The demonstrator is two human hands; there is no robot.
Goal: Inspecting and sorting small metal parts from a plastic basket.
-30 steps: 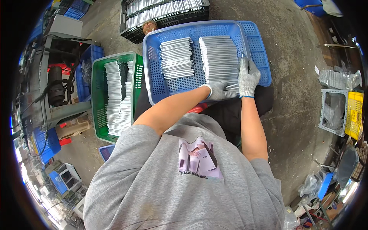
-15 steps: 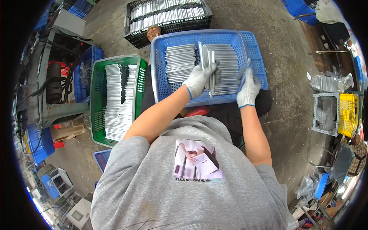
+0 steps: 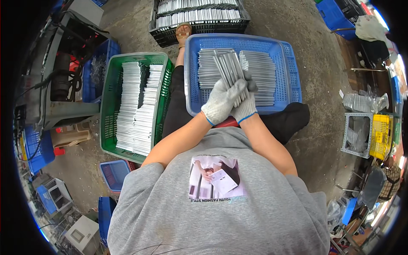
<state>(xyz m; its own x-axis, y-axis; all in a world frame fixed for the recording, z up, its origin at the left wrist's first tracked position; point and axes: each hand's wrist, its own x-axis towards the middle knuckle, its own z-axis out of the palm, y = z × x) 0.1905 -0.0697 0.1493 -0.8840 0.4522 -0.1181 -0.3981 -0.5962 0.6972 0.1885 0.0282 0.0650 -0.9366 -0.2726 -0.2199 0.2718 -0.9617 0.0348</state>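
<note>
Both my hands wear white knit gloves with grey palms and meet over the near part of a blue plastic basket (image 3: 193,80). My left hand (image 3: 224,101) is closed round a bundle of thin silvery metal tubes (image 3: 228,66), which tilts up and to the left. Against the lower end of that bundle is my right hand (image 3: 245,106), partly hidden by the left, its fingers closed about the tubes. Below them in the basket lie two side-by-side stacks of similar tubes, the left stack (image 3: 207,70) and the right stack (image 3: 262,78).
A green crate (image 3: 111,91) full of tubes stands to the left. Beyond the blue basket is a black crate (image 3: 204,29) of tubes, with a sandalled foot (image 3: 183,32) beside it. Machinery (image 3: 63,85) lines the left; a yellow crate (image 3: 381,135) sits far right.
My right hand has come left from the basket's right side to join my left hand at the tube bundle. The bundle now leans left, and the whole view has shifted slightly.
</note>
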